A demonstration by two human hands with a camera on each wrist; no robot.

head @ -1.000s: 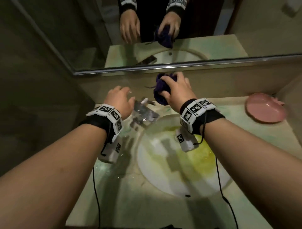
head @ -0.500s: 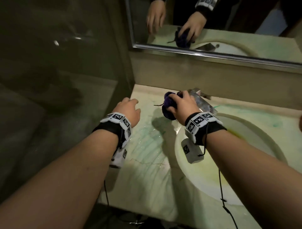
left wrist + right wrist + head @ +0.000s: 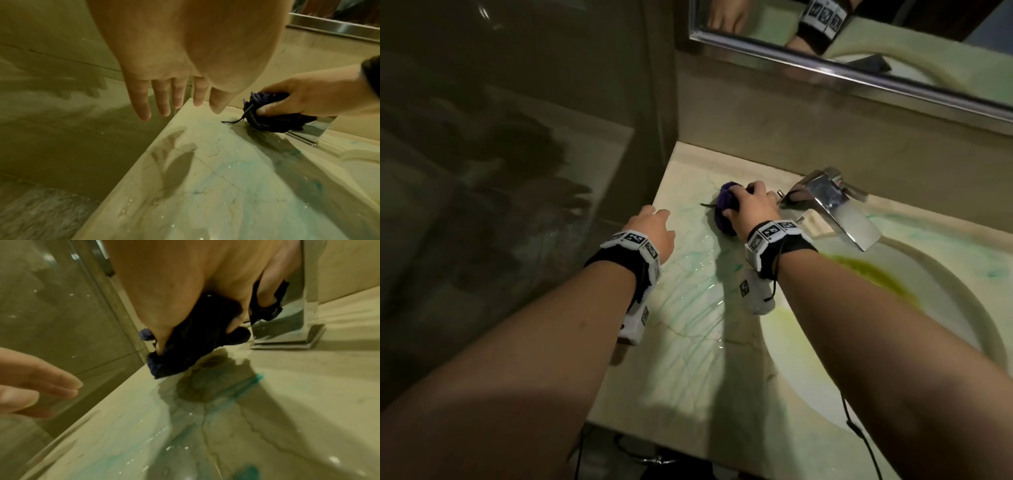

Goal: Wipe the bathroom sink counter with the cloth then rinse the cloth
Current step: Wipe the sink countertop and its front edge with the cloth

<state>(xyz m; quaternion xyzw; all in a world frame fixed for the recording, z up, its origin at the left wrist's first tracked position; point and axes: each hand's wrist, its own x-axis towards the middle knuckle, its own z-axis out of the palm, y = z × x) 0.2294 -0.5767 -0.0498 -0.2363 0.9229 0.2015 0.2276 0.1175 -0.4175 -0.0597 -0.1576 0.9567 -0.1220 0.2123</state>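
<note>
The right hand (image 3: 751,209) sits just above the middle of the head view, fingers and thumb curled tight around a bunched dark purple cloth (image 3: 727,212) that is pressed down on the counter (image 3: 688,359), close to the back wall and just left of the chrome faucet (image 3: 835,205). The left hand (image 3: 654,229) hovers to the left of it near the counter's left edge, fingers straight and slightly spread, holding nothing; in the left wrist view its shadow falls on the stone below, so it looks to be off the surface. Beads of water and teal smears lie across the counter in the lower half of both wrist views. The main risk, as I judge it, is that the cloth is balled so small that each pass covers only a narrow strip and drags the teal marks along rather than lifting them. A loose thread trails from the cloth toward the left and could catch. A wide sweep to the right could knock the knuckles against the faucet base, and a hard push left on the wet stone could carry the cloth off the counter's edge.
</note>
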